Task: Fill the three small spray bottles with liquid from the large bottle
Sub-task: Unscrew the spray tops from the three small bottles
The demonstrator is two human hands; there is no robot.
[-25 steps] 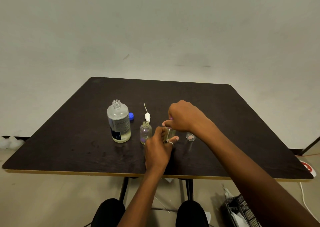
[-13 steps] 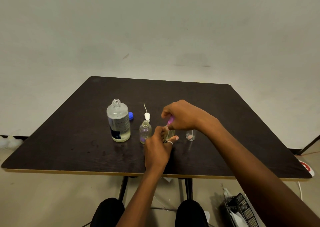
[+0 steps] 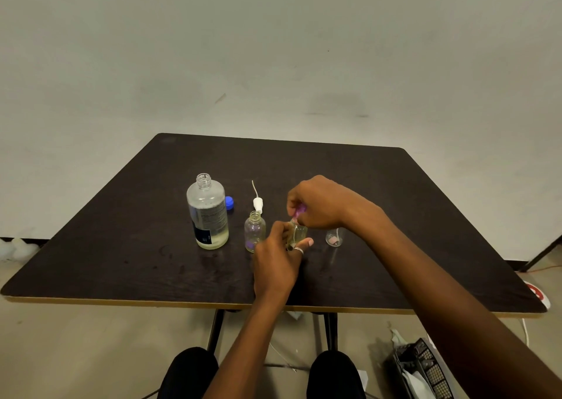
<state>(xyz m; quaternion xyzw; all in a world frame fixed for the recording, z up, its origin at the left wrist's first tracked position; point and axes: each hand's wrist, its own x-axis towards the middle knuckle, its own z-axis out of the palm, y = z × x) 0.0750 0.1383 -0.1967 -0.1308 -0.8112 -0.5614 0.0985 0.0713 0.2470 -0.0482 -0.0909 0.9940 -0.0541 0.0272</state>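
- The left hand (image 3: pixel 278 258) grips a small spray bottle (image 3: pixel 299 233) near the table's middle. Its fingers curl round the clear body, and a ring (image 3: pixel 298 250) shows on one finger.
- The right hand (image 3: pixel 319 204), reaching in from 4 o'clock, pinches a purple spray top (image 3: pixel 299 210) at that bottle's neck. Fingers hide whether the top is seated.
- The held bottle stands roughly upright, with its long axis vertical and its neck pointing up. Yellowish liquid shows inside.
- At its 9 o'clock, just beside the left hand, a second small bottle (image 3: pixel 254 231) stands upright and uncapped.
- Behind that one, toward 12 o'clock, a white spray head (image 3: pixel 258 204) lies with its thin tube pointing away.
- Further toward 9 o'clock, the large bottle (image 3: pixel 208 213) stands upright and open, with liquid low inside. A blue cap (image 3: pixel 229 202) lies just behind it.
- At the held bottle's 3 o'clock is a third small clear bottle (image 3: pixel 334 238), partly hidden by the right wrist. Something pink inside it is hard to make out.
- All of this rests on a dark wooden table (image 3: pixel 121 246) with a pale edge. Around it are a plain pale wall and a beige floor.
- At 5 o'clock on the floor, a dark basket (image 3: pixel 425 368) is cut off by the frame.
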